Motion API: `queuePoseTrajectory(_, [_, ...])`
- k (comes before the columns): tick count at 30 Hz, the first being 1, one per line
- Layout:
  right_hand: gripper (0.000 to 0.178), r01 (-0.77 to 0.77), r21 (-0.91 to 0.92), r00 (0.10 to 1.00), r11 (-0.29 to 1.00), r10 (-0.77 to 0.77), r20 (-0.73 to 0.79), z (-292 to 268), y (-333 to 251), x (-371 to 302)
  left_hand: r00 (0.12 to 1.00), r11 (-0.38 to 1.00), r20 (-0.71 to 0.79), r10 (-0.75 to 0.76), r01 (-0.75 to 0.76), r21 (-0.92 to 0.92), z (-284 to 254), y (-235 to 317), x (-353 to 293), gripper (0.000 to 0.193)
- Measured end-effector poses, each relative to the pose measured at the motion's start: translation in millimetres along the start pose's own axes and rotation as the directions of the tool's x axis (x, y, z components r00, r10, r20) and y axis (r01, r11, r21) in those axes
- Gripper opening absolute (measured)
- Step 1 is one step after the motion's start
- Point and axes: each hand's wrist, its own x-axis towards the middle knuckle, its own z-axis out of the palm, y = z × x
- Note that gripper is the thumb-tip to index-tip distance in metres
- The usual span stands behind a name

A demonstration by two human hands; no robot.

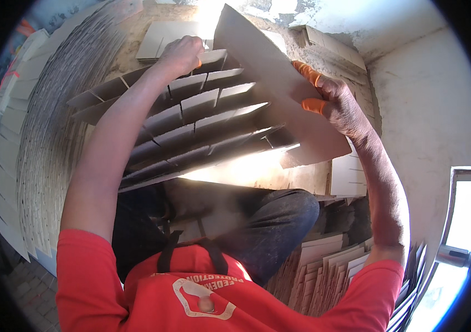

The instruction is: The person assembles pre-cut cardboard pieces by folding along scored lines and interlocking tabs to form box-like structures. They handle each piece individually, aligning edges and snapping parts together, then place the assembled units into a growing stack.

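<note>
In the upper centre, the grip of the left hand (182,54) pinches a cardboard grid (199,103); right of centre, the right hand (339,106) pinches a tilted cardboard sheet (271,80).

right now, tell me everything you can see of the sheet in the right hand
The sheet is a broad, flat, grey-tan panel that looks like cardboard, with a plain visible face. It is held tilted, slanting from the top middle down toward the right. The right hand grips its right edge. Its left side overlaps the ends of the partition grid's strips in view; whether it is slotted onto them cannot be told.
</note>
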Motion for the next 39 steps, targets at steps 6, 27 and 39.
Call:
queuePoseTrajectory(6, [0.063, -0.069, -0.023, 0.995, 0.997, 0.067, -0.073, -3.8, -3.7, -11.4, 0.997, 0.996, -0.038, 0.064, -0.066, -0.064, 1.6, -0.3, -3.7, 0.018])
queuePoseTrajectory(27, [0.063, -0.045, 0.047, 0.99, 0.998, 0.051, -0.131, 5.9, 3.8, -27.2, 0.996, 0.997, 0.049, 0.069, -0.07, 0.011, 3.6, 7.0, -10.0, 0.019])
queuePoseTrajectory(39, [0.067, -0.21, -0.242, 0.976, 0.947, 0.217, 0.0, -9.4, -44.8, 0.0, 0.972, 0.994, -0.21, 0.109, -0.113, -0.007, -9.2, 1.6, -10.0, 0.046])
